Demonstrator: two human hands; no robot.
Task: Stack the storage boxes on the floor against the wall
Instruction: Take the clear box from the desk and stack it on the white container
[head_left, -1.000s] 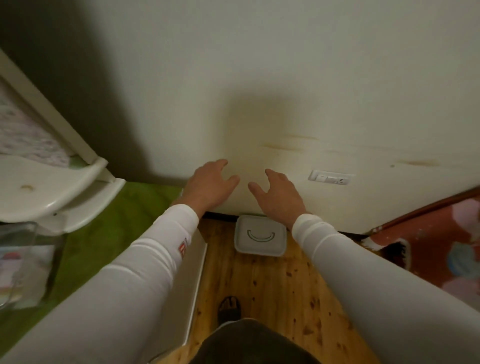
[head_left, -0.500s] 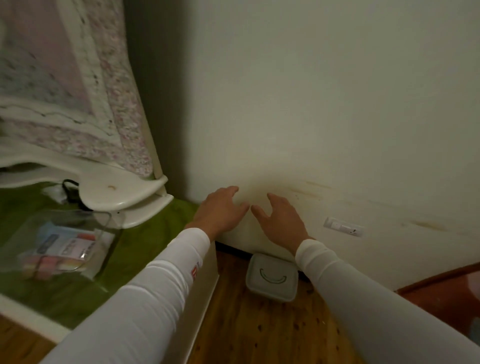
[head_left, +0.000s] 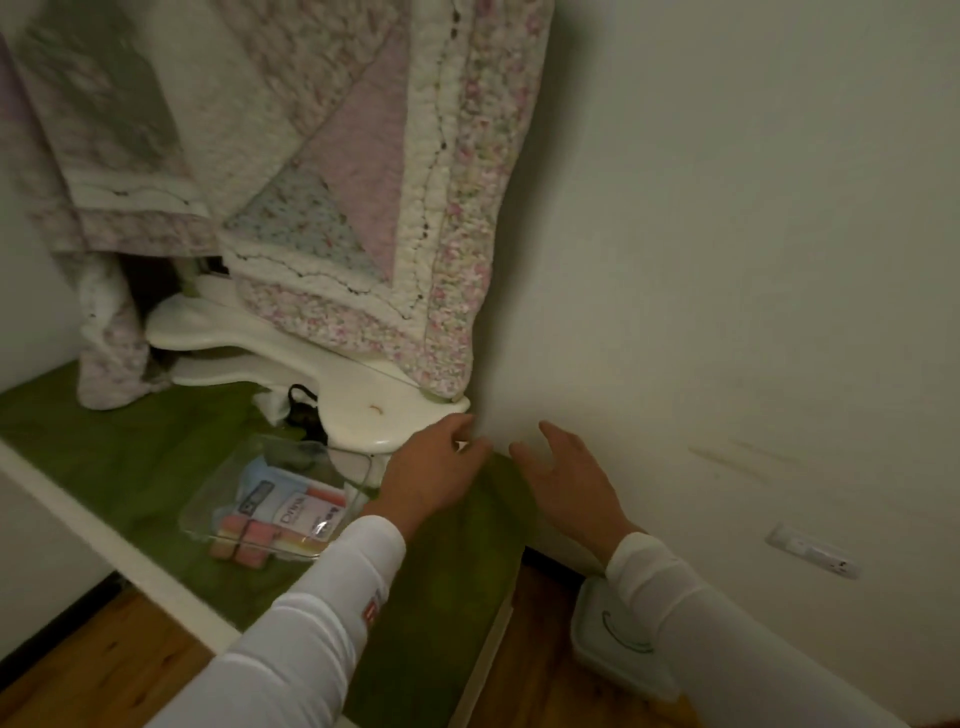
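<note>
A white lidded storage box (head_left: 613, 644) with a curved green mark on its lid sits on the wooden floor against the wall, partly hidden by my right sleeve. On the green platform lies a clear plastic box (head_left: 270, 506) holding packets and pink items. My left hand (head_left: 431, 475) hovers over the platform's right end, fingers relaxed, holding nothing. My right hand (head_left: 563, 480) is raised beside it near the wall, fingers spread, also holding nothing. Both hands are well above the white box.
A green-covered platform (head_left: 130, 457) with a white front edge runs along the left. A white curved shelf (head_left: 363, 410) juts out above it, draped with a quilted floral blanket (head_left: 374, 208). A wall socket (head_left: 813, 558) sits low on the wall. Wooden floor (head_left: 519, 686) shows below.
The view has swung left and up, bringing the blanket, shelf and clear box into sight. Both hands have moved left from above the white box and stay unladen.
</note>
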